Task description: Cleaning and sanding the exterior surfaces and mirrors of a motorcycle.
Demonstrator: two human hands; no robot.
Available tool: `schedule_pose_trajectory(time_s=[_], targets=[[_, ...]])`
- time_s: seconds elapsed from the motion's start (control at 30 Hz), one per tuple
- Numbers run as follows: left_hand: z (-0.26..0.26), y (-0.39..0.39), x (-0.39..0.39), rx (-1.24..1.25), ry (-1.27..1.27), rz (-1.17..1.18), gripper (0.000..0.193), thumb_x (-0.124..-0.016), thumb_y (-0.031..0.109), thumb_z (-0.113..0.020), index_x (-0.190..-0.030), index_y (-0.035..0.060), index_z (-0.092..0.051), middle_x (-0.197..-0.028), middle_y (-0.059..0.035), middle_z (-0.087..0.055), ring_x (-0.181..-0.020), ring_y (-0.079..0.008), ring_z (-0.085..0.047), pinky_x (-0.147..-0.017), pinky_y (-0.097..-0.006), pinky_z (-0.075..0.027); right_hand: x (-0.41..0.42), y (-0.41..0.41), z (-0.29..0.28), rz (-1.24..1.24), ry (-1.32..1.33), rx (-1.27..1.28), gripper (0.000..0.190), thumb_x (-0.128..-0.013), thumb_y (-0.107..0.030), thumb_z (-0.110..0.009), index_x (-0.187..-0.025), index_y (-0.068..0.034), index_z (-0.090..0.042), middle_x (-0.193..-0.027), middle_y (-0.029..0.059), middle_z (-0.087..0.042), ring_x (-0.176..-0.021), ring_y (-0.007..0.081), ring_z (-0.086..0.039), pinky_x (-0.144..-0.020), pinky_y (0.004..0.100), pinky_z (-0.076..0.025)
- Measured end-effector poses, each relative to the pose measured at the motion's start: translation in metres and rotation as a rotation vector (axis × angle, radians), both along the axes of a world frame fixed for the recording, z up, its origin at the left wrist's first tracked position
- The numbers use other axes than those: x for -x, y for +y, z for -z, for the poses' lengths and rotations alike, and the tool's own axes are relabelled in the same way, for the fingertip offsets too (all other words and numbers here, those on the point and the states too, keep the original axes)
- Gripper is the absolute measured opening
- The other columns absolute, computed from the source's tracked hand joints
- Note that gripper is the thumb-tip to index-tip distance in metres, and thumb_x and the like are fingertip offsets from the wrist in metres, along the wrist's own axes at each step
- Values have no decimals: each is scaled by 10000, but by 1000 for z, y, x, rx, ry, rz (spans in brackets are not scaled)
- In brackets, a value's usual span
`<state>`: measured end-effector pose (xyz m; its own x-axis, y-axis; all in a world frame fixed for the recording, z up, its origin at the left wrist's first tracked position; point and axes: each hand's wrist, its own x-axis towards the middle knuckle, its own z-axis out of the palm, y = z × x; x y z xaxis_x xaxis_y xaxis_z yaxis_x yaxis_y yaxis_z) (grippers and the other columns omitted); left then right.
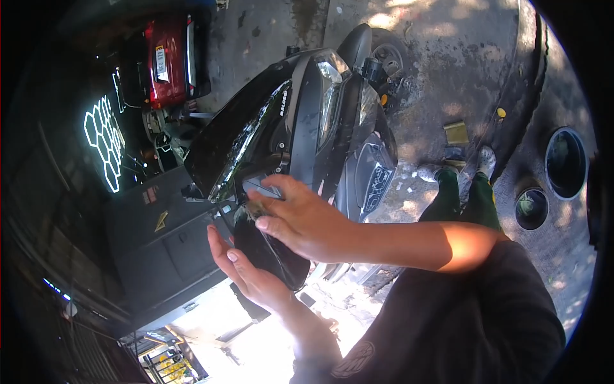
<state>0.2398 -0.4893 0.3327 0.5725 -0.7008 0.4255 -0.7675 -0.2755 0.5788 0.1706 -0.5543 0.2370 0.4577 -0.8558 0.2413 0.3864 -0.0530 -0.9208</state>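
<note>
A dark motor scooter with glossy body panels and a Malossi sticker stands before me. At its near end is a black, rounded glossy part, which looks like a side mirror housing. My right hand lies over the upper end of this part, fingers spread and thumb along its edge. Whether something thin is under those fingers is unclear. Below and to the left, my left hand is held palm towards the same part, thumb apart from the fingers. Some left fingertips are hidden behind it.
A red car stands beyond the scooter, near hexagonal lights. A dark flat-sided unit is at the left. Two round tubs, one larger and one smaller, stand right of my feet. A yellowish block lies on the concrete.
</note>
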Motion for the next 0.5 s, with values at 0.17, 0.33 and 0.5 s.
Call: schedule_pose_trajectory(time_s=[0.17,0.33,0.5], targets=[[-1,6,-4,8,-8,29,590,-1070,399,-432,-1467,-37,-410,-1548,-150,-400,-1485,-279,-288,-1222,-427,-221,34,-22,33,-350,-246,-723,461,-967,-132,-567,-1403,3,-504,-1318,148,-540,-1126,263,-608,-913,351,-518],[0,3,0,19,-61,9,508,-1085,280,-395,-1460,-60,-423,-1519,-191,-452,-1463,-269,-364,-1220,-392,-225,39,-33,50,-520,-641,-968,368,-973,-97,-575,-1325,10,-546,-1142,140,-679,-1062,209,-656,-941,340,-515],[1,4,1,21,-52,1,504,-1084,280,-403,-1457,-57,-431,-1517,-190,-456,-1459,-265,-370,-1218,-391,-228,17,-21,22,-679,-461,-997,336,-1021,-308,-608,-1224,-46,-557,-894,38,-639,-778,112,-577,-677,247,-446]])
